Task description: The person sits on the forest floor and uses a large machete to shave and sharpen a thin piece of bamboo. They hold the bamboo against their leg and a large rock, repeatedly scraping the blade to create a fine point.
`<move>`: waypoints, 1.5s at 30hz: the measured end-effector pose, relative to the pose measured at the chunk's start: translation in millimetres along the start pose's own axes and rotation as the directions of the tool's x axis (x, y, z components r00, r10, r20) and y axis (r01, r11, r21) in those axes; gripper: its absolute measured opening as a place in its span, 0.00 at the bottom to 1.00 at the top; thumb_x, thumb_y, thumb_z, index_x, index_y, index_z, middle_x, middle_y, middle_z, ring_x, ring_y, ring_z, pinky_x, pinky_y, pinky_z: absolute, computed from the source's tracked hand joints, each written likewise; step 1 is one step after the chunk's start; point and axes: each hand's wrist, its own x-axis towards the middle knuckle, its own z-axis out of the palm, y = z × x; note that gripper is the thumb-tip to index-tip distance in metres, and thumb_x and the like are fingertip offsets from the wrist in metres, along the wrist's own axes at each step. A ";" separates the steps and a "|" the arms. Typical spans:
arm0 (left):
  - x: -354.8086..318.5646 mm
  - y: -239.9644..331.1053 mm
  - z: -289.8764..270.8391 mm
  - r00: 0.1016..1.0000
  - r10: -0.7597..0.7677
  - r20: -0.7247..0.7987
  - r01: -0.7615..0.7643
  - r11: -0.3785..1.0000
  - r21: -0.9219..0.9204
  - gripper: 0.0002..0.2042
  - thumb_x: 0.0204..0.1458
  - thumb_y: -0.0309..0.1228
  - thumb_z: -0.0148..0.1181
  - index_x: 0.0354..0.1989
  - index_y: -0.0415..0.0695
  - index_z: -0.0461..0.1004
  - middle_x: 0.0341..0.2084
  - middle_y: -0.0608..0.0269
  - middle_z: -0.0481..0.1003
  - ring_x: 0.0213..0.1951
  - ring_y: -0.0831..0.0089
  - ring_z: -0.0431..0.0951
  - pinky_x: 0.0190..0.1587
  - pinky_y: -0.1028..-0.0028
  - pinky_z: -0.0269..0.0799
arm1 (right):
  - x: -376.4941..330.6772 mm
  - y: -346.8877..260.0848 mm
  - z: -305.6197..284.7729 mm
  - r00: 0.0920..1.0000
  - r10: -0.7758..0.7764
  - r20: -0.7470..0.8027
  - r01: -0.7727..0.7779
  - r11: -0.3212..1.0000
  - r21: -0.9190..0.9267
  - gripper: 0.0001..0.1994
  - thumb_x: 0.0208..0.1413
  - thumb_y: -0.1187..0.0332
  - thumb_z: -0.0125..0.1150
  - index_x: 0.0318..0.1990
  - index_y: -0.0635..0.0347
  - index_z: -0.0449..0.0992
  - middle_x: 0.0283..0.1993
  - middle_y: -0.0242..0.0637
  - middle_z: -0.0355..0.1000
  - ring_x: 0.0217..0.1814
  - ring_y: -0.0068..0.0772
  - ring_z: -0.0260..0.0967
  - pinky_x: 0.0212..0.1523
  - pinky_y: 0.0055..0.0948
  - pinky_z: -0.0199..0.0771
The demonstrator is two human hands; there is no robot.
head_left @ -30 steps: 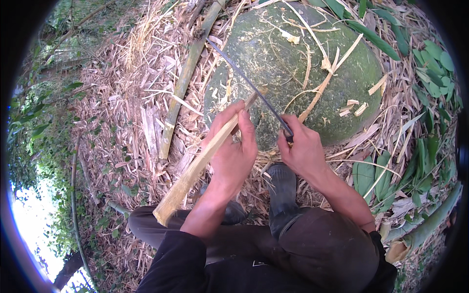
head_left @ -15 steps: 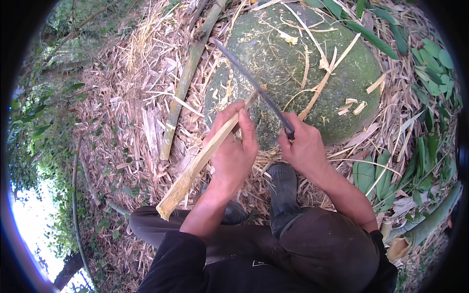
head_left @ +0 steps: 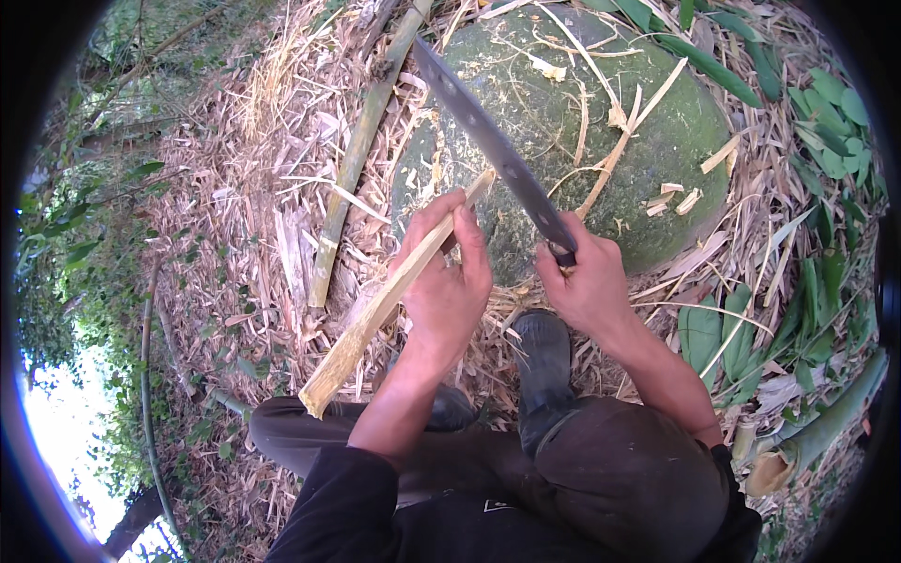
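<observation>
Against the near edge of the mossy round stone (head_left: 601, 122), a split bamboo stick (head_left: 394, 296) slants from its upper tip down toward the person's knees. The left hand (head_left: 449, 281) is wrapped around the stick's upper part, thumb and fingers closed on it. The right hand (head_left: 589, 281) is clenched on the handle of a long dark blade (head_left: 488, 141), which reaches up across the stone. Pale shavings (head_left: 680, 197) lie on the stone, and a green bamboo pole (head_left: 361, 150) lies left of it.
</observation>
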 end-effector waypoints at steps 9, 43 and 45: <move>-0.4 -4.5 0.8 0.999 -0.047 -0.001 0.047 0.996 -0.078 0.09 0.61 0.24 0.59 0.47 0.37 0.75 0.34 0.53 0.79 0.31 0.64 0.81 0.34 0.68 0.76 | 0.2 0.9 -2.9 0.996 0.064 0.061 -0.062 0.997 -0.036 0.14 0.55 0.72 0.60 0.49 0.64 0.73 0.30 0.54 0.76 0.30 0.54 0.78 0.30 0.43 0.76; -0.9 -13.4 0.0 0.999 0.021 -0.044 -0.023 0.999 -0.042 0.07 0.62 0.23 0.57 0.45 0.33 0.73 0.33 0.53 0.78 0.33 0.67 0.81 0.35 0.71 0.77 | -13.3 -3.2 3.1 0.998 -0.057 -0.028 0.057 0.998 -0.019 0.17 0.55 0.72 0.59 0.53 0.62 0.73 0.34 0.53 0.76 0.33 0.53 0.78 0.34 0.44 0.78; -1.6 -5.8 -1.0 0.999 -0.041 0.010 0.041 0.997 -0.060 0.09 0.64 0.24 0.54 0.46 0.29 0.71 0.36 0.51 0.78 0.40 0.70 0.83 0.42 0.74 0.83 | -14.2 -0.7 4.8 0.994 -0.096 -0.061 0.092 0.994 -0.053 0.17 0.55 0.72 0.59 0.53 0.62 0.73 0.35 0.53 0.76 0.33 0.54 0.78 0.34 0.44 0.78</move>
